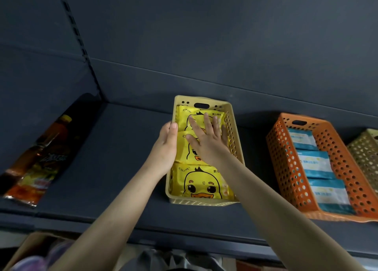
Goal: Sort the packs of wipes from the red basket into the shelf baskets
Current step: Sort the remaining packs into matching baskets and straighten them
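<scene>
At the near end of the yellow basket (204, 202), one duck-printed pack (202, 184) is left uncovered. Further in, the right hand (206, 142) is laid flat, fingers spread, over the middle pack (182, 150) and far pack (183, 115), which are ranged along the basket's long axis; nothing is grasped. The left hand (166, 146) is set against its left wall; whether it grips cannot be told.

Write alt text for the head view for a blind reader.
The right hand presses flat on yellow duck-print wipe packs in a yellow basket on a dark shelf, while the left hand rests against the basket's left wall. An orange basket of blue packs stands to its right.
</scene>
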`<state>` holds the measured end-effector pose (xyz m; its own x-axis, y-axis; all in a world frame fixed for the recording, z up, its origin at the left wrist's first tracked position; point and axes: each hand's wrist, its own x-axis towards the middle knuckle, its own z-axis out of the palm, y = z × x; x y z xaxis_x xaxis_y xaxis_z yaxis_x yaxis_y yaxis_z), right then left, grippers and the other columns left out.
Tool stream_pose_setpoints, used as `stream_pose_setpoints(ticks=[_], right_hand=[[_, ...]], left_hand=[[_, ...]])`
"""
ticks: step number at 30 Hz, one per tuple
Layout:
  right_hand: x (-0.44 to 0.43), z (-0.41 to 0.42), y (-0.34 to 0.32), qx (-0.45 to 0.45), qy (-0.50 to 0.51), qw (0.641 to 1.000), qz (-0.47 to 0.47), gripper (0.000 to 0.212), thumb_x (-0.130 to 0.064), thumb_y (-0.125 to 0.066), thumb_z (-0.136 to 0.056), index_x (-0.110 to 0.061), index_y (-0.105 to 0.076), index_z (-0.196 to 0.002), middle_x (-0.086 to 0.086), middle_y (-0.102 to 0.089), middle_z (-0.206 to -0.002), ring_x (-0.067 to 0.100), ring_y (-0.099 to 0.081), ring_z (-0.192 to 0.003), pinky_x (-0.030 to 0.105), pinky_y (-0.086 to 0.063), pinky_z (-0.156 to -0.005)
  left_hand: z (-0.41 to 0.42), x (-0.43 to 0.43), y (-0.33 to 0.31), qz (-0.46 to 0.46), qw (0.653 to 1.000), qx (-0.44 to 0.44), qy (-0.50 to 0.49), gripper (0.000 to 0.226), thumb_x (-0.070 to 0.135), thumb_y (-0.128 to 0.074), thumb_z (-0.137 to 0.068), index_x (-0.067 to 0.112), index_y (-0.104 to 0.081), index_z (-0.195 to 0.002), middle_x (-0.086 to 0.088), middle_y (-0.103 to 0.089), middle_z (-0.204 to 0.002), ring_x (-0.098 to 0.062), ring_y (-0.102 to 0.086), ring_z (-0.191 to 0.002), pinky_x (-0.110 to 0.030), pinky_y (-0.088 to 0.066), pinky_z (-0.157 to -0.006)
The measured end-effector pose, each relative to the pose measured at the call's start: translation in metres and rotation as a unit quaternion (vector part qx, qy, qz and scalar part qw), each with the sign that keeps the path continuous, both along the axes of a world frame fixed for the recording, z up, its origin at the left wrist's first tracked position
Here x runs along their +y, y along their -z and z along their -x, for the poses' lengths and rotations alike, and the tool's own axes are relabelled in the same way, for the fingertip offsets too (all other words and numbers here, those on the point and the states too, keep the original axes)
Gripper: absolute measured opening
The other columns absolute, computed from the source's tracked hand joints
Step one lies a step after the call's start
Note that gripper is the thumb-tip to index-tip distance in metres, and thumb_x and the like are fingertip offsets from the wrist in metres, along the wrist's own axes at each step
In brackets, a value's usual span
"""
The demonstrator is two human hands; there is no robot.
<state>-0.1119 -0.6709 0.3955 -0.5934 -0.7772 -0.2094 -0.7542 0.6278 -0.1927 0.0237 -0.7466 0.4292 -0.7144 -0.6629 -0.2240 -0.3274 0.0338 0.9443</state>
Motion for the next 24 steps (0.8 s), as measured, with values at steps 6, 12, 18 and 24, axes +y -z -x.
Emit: stream_pose_setpoints(ticks=[6,12,18,24], right_hand=[[-0.005,0.002,-0.003,-0.007,0.007,1.0,-0.023,0.058,-0.063,-0.013,-0.096,-0.05,0.012,-0.147,0.001,0.032,-0.156,0.027,0.036,-0.139,0.05,0.019,-0.112],[-0.01,-0.016,0.0,0.024,0.029,0.999,-0.034,0.059,-0.066,-0.006,-0.094,-0.05,0.018,-0.145,-0.001,0.035,-0.154,0.033,0.038,-0.137,0.057,0.018,-0.113],[-0.01,-0.008,-0.002,-0.02,0.023,0.999,-0.033,0.061,-0.068,-0.01,-0.093,-0.052,0.02,-0.143,-0.003,0.037,-0.153,0.033,0.036,-0.138,0.059,0.015,-0.112],[-0.005,-0.002,-0.02,-0.113,0.036,0.992,0.049,0.058,-0.059,-0.024,-0.097,-0.046,-0.003,-0.15,-0.003,0.019,-0.16,0.028,0.024,-0.144,0.056,0.004,-0.116]], left_hand=[[0.0,0.0,-0.003,-0.009,1.0,0.007,0.003,0.054,0.052,-0.017,-0.101,0.03,-0.024,-0.149,0.007,-0.038,-0.146,-0.002,-0.035,-0.122,-0.022,-0.026,-0.094],[-0.001,0.0,-0.003,-0.006,1.0,0.003,0.003,0.053,0.051,-0.017,-0.101,0.03,-0.024,-0.15,0.007,-0.038,-0.148,0.001,-0.033,-0.116,-0.02,-0.025,-0.092],[0.001,-0.002,0.0,-0.009,1.0,0.003,0.011,0.054,0.053,-0.017,-0.1,0.03,-0.022,-0.15,0.007,-0.037,-0.149,0.002,-0.032,-0.115,-0.021,-0.027,-0.092],[0.001,-0.007,-0.003,0.036,0.998,-0.029,0.042,0.051,0.051,-0.021,-0.101,0.026,-0.029,-0.145,0.013,-0.047,-0.123,-0.004,-0.047,-0.111,-0.013,-0.034,-0.072]])
